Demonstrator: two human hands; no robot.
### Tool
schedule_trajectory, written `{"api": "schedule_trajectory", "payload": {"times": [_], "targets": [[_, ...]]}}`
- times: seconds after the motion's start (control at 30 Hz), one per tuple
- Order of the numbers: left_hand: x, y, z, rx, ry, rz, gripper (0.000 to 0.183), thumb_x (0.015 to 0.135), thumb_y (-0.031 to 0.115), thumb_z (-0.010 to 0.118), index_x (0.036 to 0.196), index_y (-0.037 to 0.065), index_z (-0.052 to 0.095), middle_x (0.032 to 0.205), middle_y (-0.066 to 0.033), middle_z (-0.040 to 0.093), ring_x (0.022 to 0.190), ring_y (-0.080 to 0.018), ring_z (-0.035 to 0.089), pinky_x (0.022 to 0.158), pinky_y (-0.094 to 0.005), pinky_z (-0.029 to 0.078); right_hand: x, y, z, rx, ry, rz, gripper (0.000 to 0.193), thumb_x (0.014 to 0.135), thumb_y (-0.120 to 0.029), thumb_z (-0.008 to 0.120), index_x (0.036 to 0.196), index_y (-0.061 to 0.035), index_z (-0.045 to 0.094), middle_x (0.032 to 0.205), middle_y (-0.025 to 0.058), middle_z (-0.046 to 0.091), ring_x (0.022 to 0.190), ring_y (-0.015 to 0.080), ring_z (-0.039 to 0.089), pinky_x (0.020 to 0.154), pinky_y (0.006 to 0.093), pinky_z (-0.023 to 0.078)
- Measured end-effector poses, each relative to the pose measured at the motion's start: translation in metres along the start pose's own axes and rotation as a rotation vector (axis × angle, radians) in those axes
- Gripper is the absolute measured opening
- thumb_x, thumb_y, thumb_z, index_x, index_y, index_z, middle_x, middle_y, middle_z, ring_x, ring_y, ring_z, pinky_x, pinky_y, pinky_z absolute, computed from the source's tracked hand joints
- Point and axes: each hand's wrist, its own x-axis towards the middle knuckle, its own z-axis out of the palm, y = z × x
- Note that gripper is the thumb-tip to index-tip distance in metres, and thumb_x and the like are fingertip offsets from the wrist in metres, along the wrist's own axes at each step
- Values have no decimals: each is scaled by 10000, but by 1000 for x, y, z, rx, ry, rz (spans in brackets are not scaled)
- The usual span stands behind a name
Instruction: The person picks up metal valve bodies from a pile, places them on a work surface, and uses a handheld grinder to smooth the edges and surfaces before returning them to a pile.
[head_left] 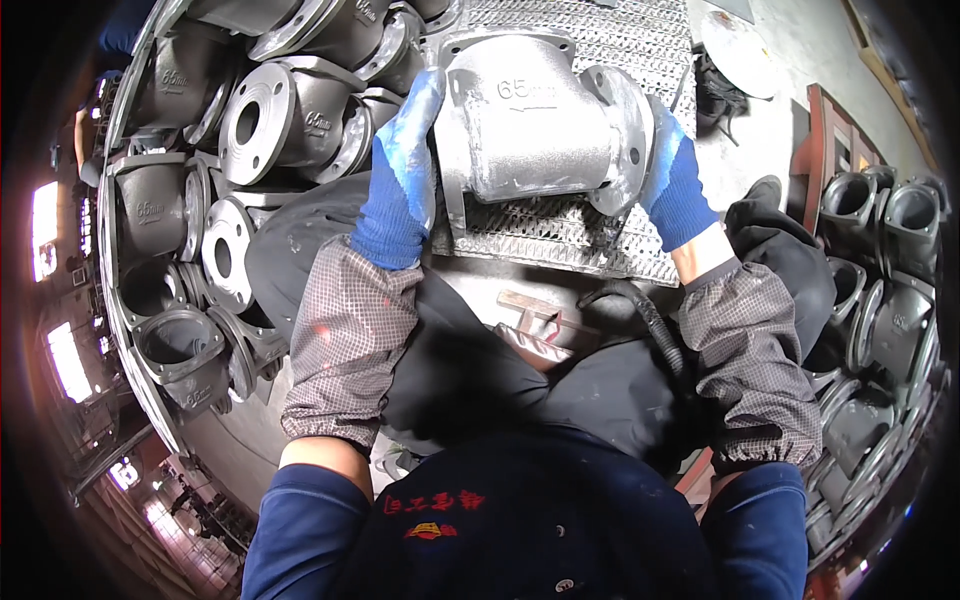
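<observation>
A grey cast-iron flanged valve body [540, 130] is between my two gloved hands, above a metal-textured work surface [630, 30]. My left hand [405, 150], in a blue glove with a pale worn palm, grips the flange at its left side. On the opposite side, my right hand [672, 180], gloved the same way, closes on the round right flange. Some fingers of both hands are hidden behind the casting. Raised lettering and an arrow mark face up on its body. Whether its underside rests on the surface, I cannot tell.
Similar valve bodies [280, 120] crowd a rack at my left. Several more [890, 320] are stacked at my right, by a reddish-brown frame [825, 130]. A black hose [650, 320] curves between my knees. Beyond the work surface lies a dark tangled bundle [718, 95] near a white round object [738, 55].
</observation>
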Motion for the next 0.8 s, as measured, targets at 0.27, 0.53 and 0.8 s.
{"api": "schedule_trajectory", "payload": {"times": [0.27,0.53,0.8], "targets": [[11,40,23,377,-109,537,364,894,26,475,1256,-15,475,1118,-197,574,1019,-279,587,898,-313,458,16,4,-42,398,22,217,359,963,-257,350,1197,-27,495,1097,125,605,954,219,604,836,349,504],[18,37,38,643,-209,661,720,844,166,645,1382,-71,230,1316,-266,403,1099,-231,528,922,-316,438,-7,13,-45,366,-7,124,347,941,-260,402,1188,-36,499,1083,103,603,964,223,597,826,358,502],[8,61,39,109,-173,-51,746,786,164,647,1388,-40,257,1403,-240,328,1276,-287,370,1038,-345,310,-25,13,-29,484,99,233,401,921,-330,426,1215,-61,475,1149,89,564,1005,222,578,858,365,487]]}}
